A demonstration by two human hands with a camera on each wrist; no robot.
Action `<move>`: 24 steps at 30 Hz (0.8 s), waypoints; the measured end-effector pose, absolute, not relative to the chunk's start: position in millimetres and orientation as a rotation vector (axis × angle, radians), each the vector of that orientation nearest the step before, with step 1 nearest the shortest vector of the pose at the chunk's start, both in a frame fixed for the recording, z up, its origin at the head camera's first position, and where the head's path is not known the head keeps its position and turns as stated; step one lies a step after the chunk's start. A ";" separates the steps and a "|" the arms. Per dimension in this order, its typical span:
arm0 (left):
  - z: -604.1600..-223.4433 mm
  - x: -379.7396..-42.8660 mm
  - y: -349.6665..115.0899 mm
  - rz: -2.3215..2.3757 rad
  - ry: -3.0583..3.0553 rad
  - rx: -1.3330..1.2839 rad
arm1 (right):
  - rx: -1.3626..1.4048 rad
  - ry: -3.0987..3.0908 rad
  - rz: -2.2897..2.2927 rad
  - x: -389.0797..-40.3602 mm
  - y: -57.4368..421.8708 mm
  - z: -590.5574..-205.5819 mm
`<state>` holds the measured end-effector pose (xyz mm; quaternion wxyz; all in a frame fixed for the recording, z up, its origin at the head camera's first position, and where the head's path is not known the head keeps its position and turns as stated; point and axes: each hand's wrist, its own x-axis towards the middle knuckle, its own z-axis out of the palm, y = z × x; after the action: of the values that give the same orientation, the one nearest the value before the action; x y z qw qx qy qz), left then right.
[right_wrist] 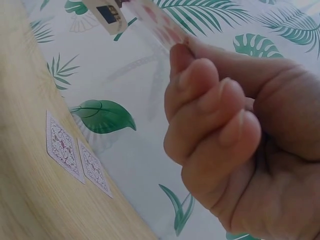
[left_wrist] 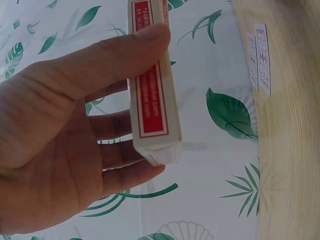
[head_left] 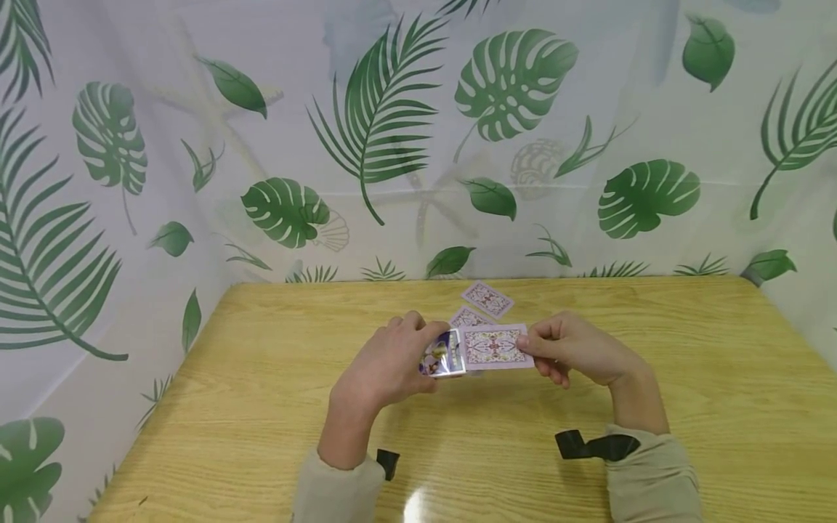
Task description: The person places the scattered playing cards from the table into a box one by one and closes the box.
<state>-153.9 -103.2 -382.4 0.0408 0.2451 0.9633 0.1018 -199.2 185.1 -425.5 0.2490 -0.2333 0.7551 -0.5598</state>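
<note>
My left hand (head_left: 392, 359) grips a playing card box (head_left: 445, 354) between thumb and fingers; its red and white narrow side (left_wrist: 152, 102) faces the left wrist view. At the box's right end, a playing card (head_left: 495, 346) with a patterned purple and white back lies level against the opening. Thumb and forefinger of my right hand (head_left: 582, 349) pinch this card at its right edge, the other fingers curled below. In the right wrist view the pinched card (right_wrist: 162, 25) is blurred and seen at a slant. Whether the card is partly inside the box is unclear.
Two more cards lie back up on the wooden table (head_left: 261, 407) behind the hands: a farther card (head_left: 487, 299) and a nearer card (head_left: 468, 317), partly hidden by the held card. A leaf-printed cloth (head_left: 405, 145) hangs behind the table's back edge.
</note>
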 end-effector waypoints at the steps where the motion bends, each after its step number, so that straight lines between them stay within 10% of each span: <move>1: -382.2 -153.8 -103.2 0.312 2.949 0.751 | -0.639 2.058 -1.524 -199.7 185.1 -425.9; 24: -375.9 -154.7 -106.1 0.346 2.940 0.790 | -0.725 1.977 -1.549 -207.0 182.0 -434.4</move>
<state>-154.7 -106.1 -375.9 0.0389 0.2575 0.9589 0.1128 -207.0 182.0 -434.4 0.2609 -0.2677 0.7300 -0.5721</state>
